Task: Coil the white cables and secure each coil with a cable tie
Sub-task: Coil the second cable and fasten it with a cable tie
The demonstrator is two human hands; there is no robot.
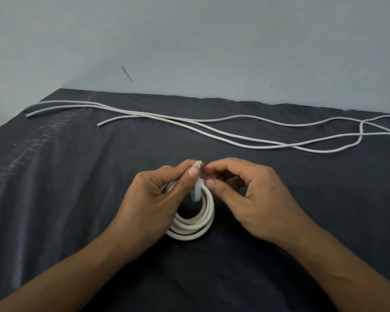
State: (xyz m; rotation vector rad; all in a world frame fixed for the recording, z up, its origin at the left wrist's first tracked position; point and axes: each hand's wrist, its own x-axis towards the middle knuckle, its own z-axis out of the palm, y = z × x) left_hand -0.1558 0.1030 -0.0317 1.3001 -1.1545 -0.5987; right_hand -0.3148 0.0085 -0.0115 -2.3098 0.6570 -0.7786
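- The left hand [158, 194] pinches the cable tie [197, 188] just above the coil [196, 224]; the right hand [252, 199] pinches it alongside.
- Keep the loops stacked, then pull snug.

1. Left hand [153, 199] and right hand [252, 199], pinching the cable tie [197, 190] on the coil [196, 224], fill the bench's [54, 199] middle.
2. Bare bench lies open on either side.
3. Loose white cables [212, 129] cross the far strip side to side, well apart from the coil.
4. The wall [189, 41] closes behind.
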